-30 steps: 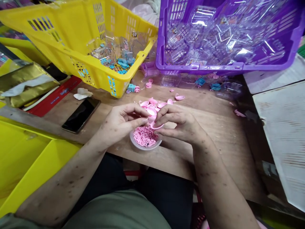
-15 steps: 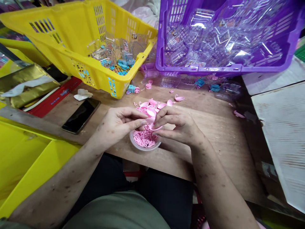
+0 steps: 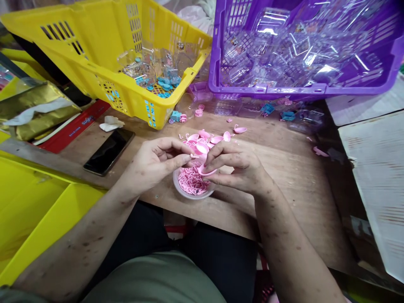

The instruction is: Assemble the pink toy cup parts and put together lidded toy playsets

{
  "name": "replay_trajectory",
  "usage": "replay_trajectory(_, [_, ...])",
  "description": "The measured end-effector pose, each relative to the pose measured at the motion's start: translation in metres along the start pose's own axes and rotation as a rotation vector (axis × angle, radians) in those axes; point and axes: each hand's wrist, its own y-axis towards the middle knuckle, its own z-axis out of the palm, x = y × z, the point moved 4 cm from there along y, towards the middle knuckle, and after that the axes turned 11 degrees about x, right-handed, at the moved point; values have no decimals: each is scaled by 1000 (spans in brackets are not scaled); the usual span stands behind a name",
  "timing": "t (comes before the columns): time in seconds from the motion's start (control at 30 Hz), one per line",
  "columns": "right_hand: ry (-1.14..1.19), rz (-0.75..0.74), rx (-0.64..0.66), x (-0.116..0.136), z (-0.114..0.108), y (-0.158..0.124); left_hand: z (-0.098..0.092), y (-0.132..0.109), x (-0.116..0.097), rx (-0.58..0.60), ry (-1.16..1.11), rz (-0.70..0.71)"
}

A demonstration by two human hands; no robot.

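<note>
At the far left a yellow bin (image 3: 63, 214) stood by the edge of the worktop (image 3: 277, 147), and above it lay a gold packet (image 3: 34, 118) with a white strip across it. Just to the right came a red card (image 3: 75, 128) with pale lettering, then a dark phone (image 3: 109, 152), screen up, with a crumpled white scrap (image 3: 111, 123) just beyond its upper end. Behind these a yellow crate (image 3: 126, 92) sat at a slant, holding clear cases and blue pieces (image 3: 166, 82). The left hand (image 3: 158, 162) came next, its grip closed between thumb and forefinger on a small pale pink hook (image 3: 195, 156), which pointed toward the other hand. Below the fingertips stood a round bowl (image 3: 192, 196) filled with a tangle of thin pink pieces (image 3: 193, 181), and past the bowl lay a loose heap of pink shells (image 3: 202, 147). The right hand (image 3: 238, 166) had its grip clamped on a pink oval shell (image 3: 205, 171), held over the bowl's right side, near the hook but apart from it. Farther back on the right a purple crate (image 3: 271, 90) was piled with clear plastic boxes (image 3: 315, 54). Near the right side of the worktop lay a single pink piece (image 3: 320, 152), and a white carton (image 3: 375, 181) stood at the far right.
</note>
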Motion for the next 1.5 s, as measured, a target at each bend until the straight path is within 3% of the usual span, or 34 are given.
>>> replay_trajectory(0.23, [-12, -12, 6, 2, 1, 1, 6, -2, -12, -5, 187, 90])
replay_trajectory(0.8, [0, -6, 15, 2, 2, 1, 10, -3, -12, 31, 246, -53])
replay_trajectory(1.5, [3, 16, 18, 4, 3, 0, 14, -1, -13, -29, 235, -33])
